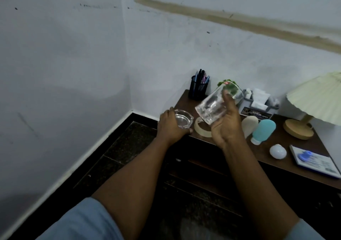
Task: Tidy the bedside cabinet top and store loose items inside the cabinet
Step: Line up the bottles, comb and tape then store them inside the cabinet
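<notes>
My right hand [227, 127] holds a clear drinking glass [214, 107], tilted on its side, above the dark wooden cabinet top [273, 144]. My left hand [170, 127] grips a clear glass ashtray [183, 119] at the cabinet's left front corner. A roll of beige tape [201, 129] lies on the top between my hands. A beige squeeze bottle [249, 125] and a teal squeeze bottle [263, 131] stand right of my right hand. Further right lie a white ball [277, 151] and a white card with a blue clip [313, 161].
A black pen holder [198, 88] stands at the back left corner, a small green plant [230, 86] and a grey organiser box [258, 103] behind the glass. A lamp with a pleated shade [317, 99] stands at the right. White walls meet left of the cabinet; drawer fronts [203, 168] lie below.
</notes>
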Action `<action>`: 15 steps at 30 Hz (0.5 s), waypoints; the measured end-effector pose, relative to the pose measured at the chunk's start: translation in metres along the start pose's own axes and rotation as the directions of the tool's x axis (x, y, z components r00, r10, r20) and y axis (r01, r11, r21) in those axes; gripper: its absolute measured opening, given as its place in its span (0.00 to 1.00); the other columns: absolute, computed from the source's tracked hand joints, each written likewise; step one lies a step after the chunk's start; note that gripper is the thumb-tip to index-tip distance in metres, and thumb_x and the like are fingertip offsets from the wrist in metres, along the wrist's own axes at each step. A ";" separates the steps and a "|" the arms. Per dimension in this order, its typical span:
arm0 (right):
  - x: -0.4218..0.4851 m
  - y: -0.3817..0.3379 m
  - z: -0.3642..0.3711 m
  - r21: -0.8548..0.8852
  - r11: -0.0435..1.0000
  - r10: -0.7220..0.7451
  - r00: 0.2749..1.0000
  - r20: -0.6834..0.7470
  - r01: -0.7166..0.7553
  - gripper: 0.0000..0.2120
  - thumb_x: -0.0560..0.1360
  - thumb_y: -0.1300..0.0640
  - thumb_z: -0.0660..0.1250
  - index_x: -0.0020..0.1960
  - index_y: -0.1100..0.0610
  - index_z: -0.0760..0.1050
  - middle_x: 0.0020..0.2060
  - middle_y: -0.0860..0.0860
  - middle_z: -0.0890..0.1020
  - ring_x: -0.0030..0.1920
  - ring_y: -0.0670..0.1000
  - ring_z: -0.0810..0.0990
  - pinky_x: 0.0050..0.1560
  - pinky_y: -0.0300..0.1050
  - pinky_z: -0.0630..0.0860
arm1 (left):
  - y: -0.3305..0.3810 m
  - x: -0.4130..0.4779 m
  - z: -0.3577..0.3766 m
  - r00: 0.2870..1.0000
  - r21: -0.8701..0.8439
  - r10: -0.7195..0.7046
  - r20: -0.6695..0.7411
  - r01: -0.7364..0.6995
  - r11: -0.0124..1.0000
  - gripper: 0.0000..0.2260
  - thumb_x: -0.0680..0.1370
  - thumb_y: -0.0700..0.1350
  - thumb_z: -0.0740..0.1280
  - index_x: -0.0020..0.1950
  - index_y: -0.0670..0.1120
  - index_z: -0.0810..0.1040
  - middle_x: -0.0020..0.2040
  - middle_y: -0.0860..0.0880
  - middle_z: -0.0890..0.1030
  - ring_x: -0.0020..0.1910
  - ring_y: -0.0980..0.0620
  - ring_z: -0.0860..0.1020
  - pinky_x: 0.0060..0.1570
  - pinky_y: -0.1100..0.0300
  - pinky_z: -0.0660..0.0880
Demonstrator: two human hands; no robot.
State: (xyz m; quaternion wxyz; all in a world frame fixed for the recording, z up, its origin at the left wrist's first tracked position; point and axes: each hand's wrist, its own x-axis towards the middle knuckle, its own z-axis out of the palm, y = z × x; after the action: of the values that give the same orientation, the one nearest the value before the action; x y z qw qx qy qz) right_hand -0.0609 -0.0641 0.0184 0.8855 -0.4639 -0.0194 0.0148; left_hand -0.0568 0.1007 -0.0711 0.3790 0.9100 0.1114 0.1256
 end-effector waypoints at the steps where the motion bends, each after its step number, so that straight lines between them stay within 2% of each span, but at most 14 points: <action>1: -0.009 -0.009 -0.009 -0.020 1.000 0.019 0.999 0.039 -0.018 0.26 0.75 0.45 0.73 0.68 0.55 0.76 0.58 0.55 0.83 0.58 0.58 0.82 0.57 0.61 0.80 | 0.003 0.001 0.001 1.000 0.008 -0.018 -0.003 0.018 1.000 0.58 0.63 0.62 0.81 0.82 0.41 0.54 0.77 0.41 0.65 0.77 0.42 0.62 0.76 0.48 0.62; 3: -0.027 -0.021 -0.031 -0.098 0.995 0.029 0.997 0.070 -0.022 0.27 0.75 0.44 0.72 0.70 0.56 0.75 0.57 0.55 0.82 0.56 0.58 0.83 0.56 0.61 0.81 | 0.008 0.002 0.003 0.998 0.034 -0.064 -0.022 0.065 0.997 0.59 0.63 0.64 0.80 0.83 0.43 0.53 0.77 0.42 0.66 0.77 0.41 0.62 0.76 0.45 0.61; 6: -0.046 -0.028 -0.061 -0.187 0.982 -0.004 0.996 0.084 0.020 0.24 0.75 0.47 0.72 0.66 0.59 0.78 0.52 0.59 0.83 0.51 0.59 0.84 0.51 0.59 0.82 | 0.015 -0.006 0.005 0.994 0.072 -0.087 -0.069 0.092 0.993 0.59 0.62 0.65 0.79 0.83 0.48 0.50 0.77 0.44 0.66 0.77 0.40 0.60 0.76 0.40 0.58; 8: -0.052 -0.025 -0.077 -0.197 0.979 0.071 0.991 0.110 -0.048 0.28 0.73 0.46 0.73 0.67 0.62 0.76 0.52 0.62 0.84 0.49 0.60 0.85 0.48 0.56 0.82 | 0.014 -0.017 0.002 0.998 0.065 -0.039 -0.049 0.042 0.997 0.59 0.62 0.65 0.78 0.82 0.53 0.47 0.77 0.46 0.65 0.77 0.40 0.59 0.75 0.40 0.57; 9: -0.055 -0.024 -0.085 -0.182 0.974 0.160 0.976 0.149 -0.132 0.30 0.72 0.45 0.73 0.67 0.63 0.76 0.51 0.63 0.84 0.46 0.60 0.85 0.46 0.54 0.82 | 0.014 -0.026 0.000 1.000 0.075 -0.002 -0.014 0.003 0.997 0.58 0.62 0.66 0.78 0.82 0.55 0.47 0.77 0.47 0.65 0.77 0.41 0.59 0.74 0.40 0.57; 10: -0.057 -0.021 -0.092 -0.178 0.954 0.279 0.935 0.219 -0.243 0.32 0.71 0.43 0.74 0.67 0.63 0.77 0.50 0.62 0.83 0.43 0.59 0.84 0.43 0.53 0.82 | 0.013 -0.035 -0.005 0.999 0.098 0.039 0.021 -0.041 0.994 0.57 0.62 0.66 0.78 0.82 0.56 0.47 0.77 0.48 0.65 0.77 0.42 0.58 0.73 0.40 0.56; 12: -0.060 -0.016 -0.105 -0.259 0.864 0.501 0.788 0.358 -0.432 0.31 0.69 0.41 0.76 0.62 0.63 0.79 0.47 0.63 0.82 0.38 0.59 0.83 0.39 0.52 0.82 | 0.010 -0.056 -0.012 0.990 0.150 0.123 0.073 -0.133 0.980 0.54 0.64 0.67 0.76 0.81 0.56 0.50 0.78 0.50 0.63 0.77 0.44 0.58 0.73 0.41 0.56; 15: -0.061 -0.002 -0.125 -0.418 0.728 0.686 0.591 0.425 -0.544 0.30 0.67 0.42 0.78 0.59 0.62 0.78 0.47 0.64 0.82 0.37 0.60 0.83 0.37 0.52 0.82 | 0.000 -0.094 -0.014 0.970 0.217 0.212 0.118 -0.233 0.948 0.48 0.67 0.68 0.73 0.79 0.52 0.57 0.76 0.49 0.65 0.75 0.44 0.61 0.72 0.43 0.59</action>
State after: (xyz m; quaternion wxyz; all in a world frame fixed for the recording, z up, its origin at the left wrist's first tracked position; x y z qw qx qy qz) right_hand -0.1160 -0.1710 -0.0522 0.7147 -0.5208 -0.1134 0.4529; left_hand -0.1501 0.0821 -0.0755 0.2596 0.9593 0.0038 0.1112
